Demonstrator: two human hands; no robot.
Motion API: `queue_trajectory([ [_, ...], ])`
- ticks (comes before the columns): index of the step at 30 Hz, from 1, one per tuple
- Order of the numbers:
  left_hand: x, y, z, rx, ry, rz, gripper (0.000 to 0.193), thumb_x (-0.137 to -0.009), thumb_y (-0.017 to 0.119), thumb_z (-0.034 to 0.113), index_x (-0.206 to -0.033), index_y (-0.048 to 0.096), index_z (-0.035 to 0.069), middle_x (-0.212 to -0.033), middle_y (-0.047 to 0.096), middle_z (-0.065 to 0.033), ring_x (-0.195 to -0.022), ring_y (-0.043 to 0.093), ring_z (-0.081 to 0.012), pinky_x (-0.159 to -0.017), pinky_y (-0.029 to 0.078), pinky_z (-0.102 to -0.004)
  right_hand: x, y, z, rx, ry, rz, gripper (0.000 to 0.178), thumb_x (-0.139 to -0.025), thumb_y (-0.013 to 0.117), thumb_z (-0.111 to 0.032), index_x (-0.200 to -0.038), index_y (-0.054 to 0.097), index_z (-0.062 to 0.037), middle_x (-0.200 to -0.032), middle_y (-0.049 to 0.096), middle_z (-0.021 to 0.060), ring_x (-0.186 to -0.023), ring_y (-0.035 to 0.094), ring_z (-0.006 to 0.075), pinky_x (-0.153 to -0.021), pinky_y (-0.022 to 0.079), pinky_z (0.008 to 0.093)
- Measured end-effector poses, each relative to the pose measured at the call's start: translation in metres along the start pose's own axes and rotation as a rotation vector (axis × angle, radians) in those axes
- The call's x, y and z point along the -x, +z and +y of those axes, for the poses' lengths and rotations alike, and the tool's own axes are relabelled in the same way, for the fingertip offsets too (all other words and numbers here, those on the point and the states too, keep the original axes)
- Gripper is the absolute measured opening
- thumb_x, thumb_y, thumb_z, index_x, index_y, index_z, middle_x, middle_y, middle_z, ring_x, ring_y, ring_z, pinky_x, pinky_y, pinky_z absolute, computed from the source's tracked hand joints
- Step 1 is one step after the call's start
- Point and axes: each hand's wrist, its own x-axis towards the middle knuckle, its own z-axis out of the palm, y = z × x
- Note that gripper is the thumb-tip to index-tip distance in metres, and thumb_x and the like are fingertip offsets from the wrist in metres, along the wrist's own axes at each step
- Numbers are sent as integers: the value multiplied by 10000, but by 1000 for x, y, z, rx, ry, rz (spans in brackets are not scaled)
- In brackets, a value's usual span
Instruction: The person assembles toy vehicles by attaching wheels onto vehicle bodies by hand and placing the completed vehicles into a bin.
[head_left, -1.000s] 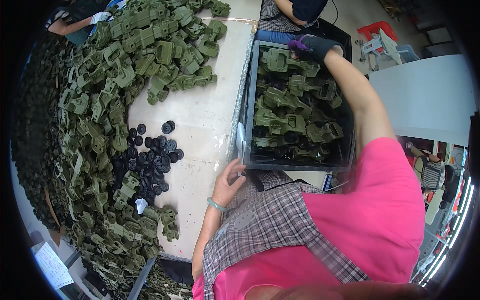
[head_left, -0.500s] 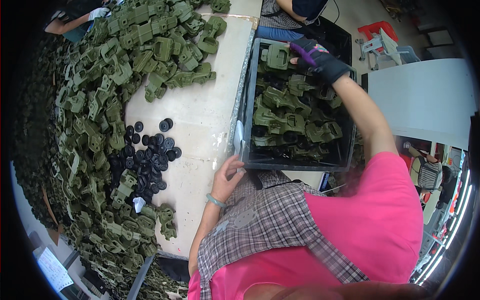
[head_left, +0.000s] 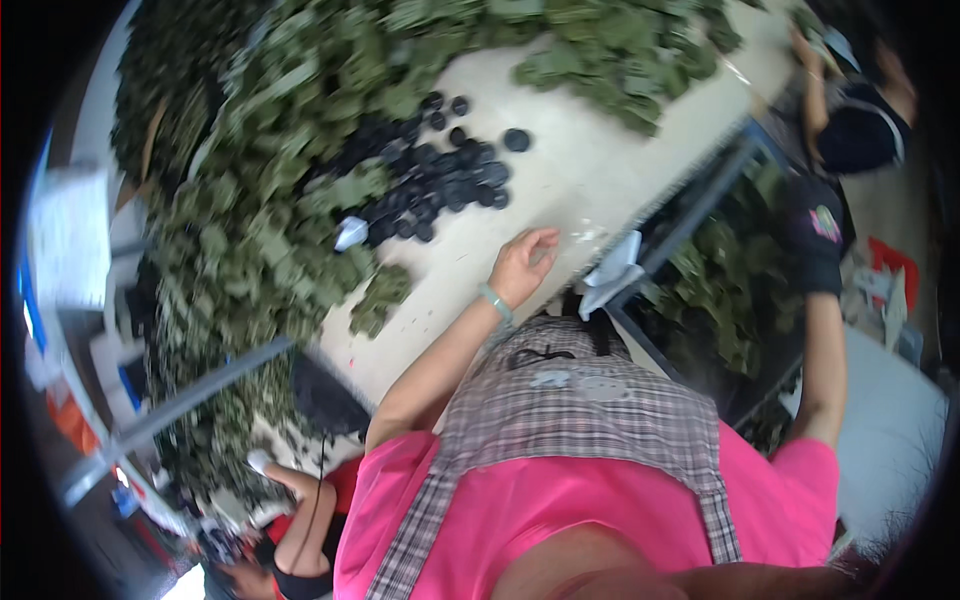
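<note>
My bare left hand (head_left: 525, 268), with a pale green bangle at the wrist, hovers over the near part of the white table (head_left: 575, 130). Its fingers are loosely curved and apart, holding nothing. My right hand (head_left: 818, 228), in a dark glove, is at the far right side of a dark crate (head_left: 697, 213). Blur and the glove hide its fingers and anything in them. Inside the crate lie green plastic vehicle-body parts (head_left: 725, 290). Beyond my left hand, small black wheels (head_left: 455, 180) form a loose pile, bordered by a large heap of similar green parts (head_left: 270, 220).
A folded white sheet (head_left: 612, 272) sticks up by the crate's near left corner. A white scrap (head_left: 351, 233) rests near the wheels. One person (head_left: 860, 135) is at the upper right, another (head_left: 310, 530) at the lower left. A grey metal bar (head_left: 200, 390) crosses the left side.
The whole view has turned and blurred. My left hand has left the crate's corner for the table. My right hand has moved from a green part to the crate's right side.
</note>
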Motion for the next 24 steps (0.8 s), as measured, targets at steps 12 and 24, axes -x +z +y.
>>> queue_trajectory([
  [12, 146, -155, -131, -988, -395, 715, 776, -715, 799, 107, -1450, 553, 116, -1359, 561, -122, -1293, 516, -342, -1046, 422, -534, -19, 11, -257, -688, -451, -8, 383, -909, 625, -147, -1271, 655, -25, -1170, 674, 214, -1128, 618, 421, -994, 489, 507],
  [24, 154, -152, -197, -853, -349, 462, 855, -707, 903, 157, -1465, 520, 61, -1504, 513, -238, -1421, 451, -436, -1170, 375, -549, -75, 90, -395, -663, -136, -69, 246, -785, 734, -223, -979, 695, -79, -961, 706, 201, -921, 690, 407, -811, 551, 521],
])
